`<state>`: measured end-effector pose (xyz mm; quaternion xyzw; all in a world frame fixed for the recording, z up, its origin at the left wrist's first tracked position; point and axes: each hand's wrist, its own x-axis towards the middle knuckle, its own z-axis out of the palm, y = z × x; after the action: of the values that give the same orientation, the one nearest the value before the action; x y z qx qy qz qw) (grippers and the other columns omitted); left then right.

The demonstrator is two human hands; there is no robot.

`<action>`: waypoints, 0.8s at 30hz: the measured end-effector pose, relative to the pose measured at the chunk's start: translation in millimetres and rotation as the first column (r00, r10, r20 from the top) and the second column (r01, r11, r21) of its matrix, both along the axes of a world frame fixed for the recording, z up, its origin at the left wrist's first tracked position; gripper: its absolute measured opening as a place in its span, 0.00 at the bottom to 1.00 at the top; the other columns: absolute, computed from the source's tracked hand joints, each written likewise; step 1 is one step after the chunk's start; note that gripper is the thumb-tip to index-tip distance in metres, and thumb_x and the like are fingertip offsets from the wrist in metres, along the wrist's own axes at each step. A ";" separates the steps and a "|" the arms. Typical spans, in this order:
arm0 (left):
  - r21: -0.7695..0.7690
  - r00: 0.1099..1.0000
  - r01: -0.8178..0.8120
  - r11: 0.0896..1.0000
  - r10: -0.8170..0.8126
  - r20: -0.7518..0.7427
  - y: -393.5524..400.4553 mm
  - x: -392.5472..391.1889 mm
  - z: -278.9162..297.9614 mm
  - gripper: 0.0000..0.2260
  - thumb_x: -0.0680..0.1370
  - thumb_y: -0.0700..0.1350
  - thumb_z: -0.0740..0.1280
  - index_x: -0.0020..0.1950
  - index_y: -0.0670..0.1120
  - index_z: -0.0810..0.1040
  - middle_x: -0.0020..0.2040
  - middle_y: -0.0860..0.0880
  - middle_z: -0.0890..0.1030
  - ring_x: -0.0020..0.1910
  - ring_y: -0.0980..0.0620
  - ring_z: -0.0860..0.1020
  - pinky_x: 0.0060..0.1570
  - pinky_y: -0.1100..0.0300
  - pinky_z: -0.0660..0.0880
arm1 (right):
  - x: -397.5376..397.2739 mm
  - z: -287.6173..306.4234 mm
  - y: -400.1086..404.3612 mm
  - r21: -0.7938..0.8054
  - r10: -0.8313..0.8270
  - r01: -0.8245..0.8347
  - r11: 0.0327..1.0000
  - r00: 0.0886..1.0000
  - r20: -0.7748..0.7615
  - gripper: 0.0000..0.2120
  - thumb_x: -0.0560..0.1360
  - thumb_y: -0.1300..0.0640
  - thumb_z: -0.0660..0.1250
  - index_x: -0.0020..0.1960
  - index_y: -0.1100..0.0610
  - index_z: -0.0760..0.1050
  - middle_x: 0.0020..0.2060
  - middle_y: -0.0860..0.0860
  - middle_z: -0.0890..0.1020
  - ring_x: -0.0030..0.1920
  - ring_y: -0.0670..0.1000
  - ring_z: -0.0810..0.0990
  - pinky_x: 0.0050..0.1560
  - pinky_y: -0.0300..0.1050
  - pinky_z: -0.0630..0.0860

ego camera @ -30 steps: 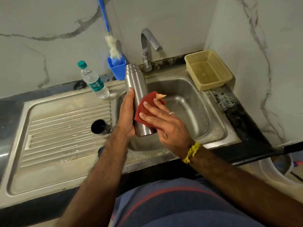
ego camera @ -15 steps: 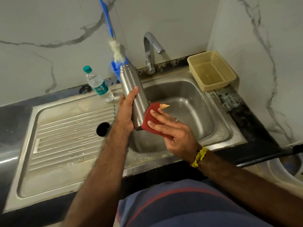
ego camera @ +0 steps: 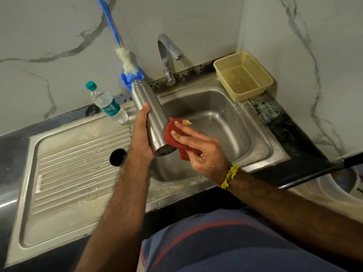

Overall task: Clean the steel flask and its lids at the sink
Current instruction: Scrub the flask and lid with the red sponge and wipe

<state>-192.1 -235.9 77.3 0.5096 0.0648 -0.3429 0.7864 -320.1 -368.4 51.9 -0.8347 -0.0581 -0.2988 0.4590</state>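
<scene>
My left hand (ego camera: 140, 138) grips the steel flask (ego camera: 149, 112) around its lower half, holding it tilted over the left side of the sink basin (ego camera: 235, 134), its top pointing away toward the wall. My right hand (ego camera: 198, 148) holds a red scrub pad (ego camera: 171, 134) against the flask's lower right side, fingers laid flat over the pad. A dark round lid (ego camera: 117, 157) lies on the draining board just left of my left wrist. Any other lid is hidden from view.
A chrome tap (ego camera: 167, 55) rises behind the basin. A blue holder (ego camera: 127, 79) with a long bottle brush (ego camera: 125, 59) stands behind the flask. A plastic water bottle (ego camera: 107, 105) sits at the back of the ribbed draining board (ego camera: 68, 173). A beige basket (ego camera: 243, 75) stands right.
The flask has been tipped so its top points further away and its base faces me more. The red pad has slid down to the flask's lower end.
</scene>
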 end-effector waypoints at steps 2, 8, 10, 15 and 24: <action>0.038 0.999 -0.035 0.999 0.034 0.014 -0.9 -0.2 -2.4 0.38 0.72 0.63 0.75 0.73 0.42 0.70 0.65 0.32 0.78 0.63 0.34 0.79 0.64 0.35 0.75 | 8.2 0.7 -7.5 0.040 0.011 -0.009 0.999 0.999 -0.046 0.25 0.70 0.76 0.64 0.65 0.63 0.78 0.68 0.59 0.77 0.69 0.54 0.76 0.68 0.56 0.75; 0.124 0.991 -0.072 0.990 0.057 0.119 -0.7 -9.9 -9.4 0.39 0.71 0.62 0.77 0.75 0.44 0.70 0.68 0.33 0.76 0.66 0.31 0.76 0.65 0.31 0.72 | 11.9 5.4 -4.3 -0.066 -0.050 0.046 0.997 0.998 -0.048 0.27 0.70 0.74 0.66 0.67 0.57 0.78 0.68 0.56 0.77 0.69 0.54 0.76 0.68 0.54 0.75; 0.156 0.973 -0.105 0.982 0.069 0.219 -1.7 -17.5 -9.9 0.32 0.73 0.62 0.75 0.71 0.46 0.73 0.63 0.36 0.81 0.62 0.34 0.80 0.62 0.34 0.76 | 16.8 6.6 -3.5 0.000 -0.103 0.103 0.995 0.989 -0.108 0.27 0.72 0.73 0.66 0.68 0.57 0.77 0.68 0.56 0.77 0.69 0.53 0.76 0.68 0.55 0.75; 0.109 0.969 -0.074 0.991 0.046 0.243 -3.5 -38.2 -12.2 0.31 0.76 0.63 0.70 0.71 0.44 0.74 0.64 0.35 0.80 0.64 0.33 0.78 0.63 0.36 0.75 | 9.5 10.2 7.6 -0.167 -0.114 0.107 0.980 0.993 -0.029 0.25 0.73 0.70 0.61 0.68 0.56 0.78 0.70 0.55 0.76 0.70 0.56 0.74 0.70 0.51 0.73; 0.136 0.949 -0.068 0.988 0.022 0.314 6.7 -54.2 -4.6 0.21 0.78 0.53 0.69 0.67 0.45 0.77 0.54 0.43 0.84 0.49 0.47 0.84 0.46 0.52 0.81 | 26.2 23.8 -9.1 -0.103 -0.134 0.120 0.987 0.982 -0.136 0.27 0.72 0.73 0.64 0.69 0.58 0.76 0.70 0.55 0.76 0.71 0.53 0.74 0.71 0.50 0.72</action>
<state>-246.3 -229.2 72.7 0.6115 -0.0238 -0.2347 0.7552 -293.9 -377.5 75.6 -0.8766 0.0143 -0.2639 0.4020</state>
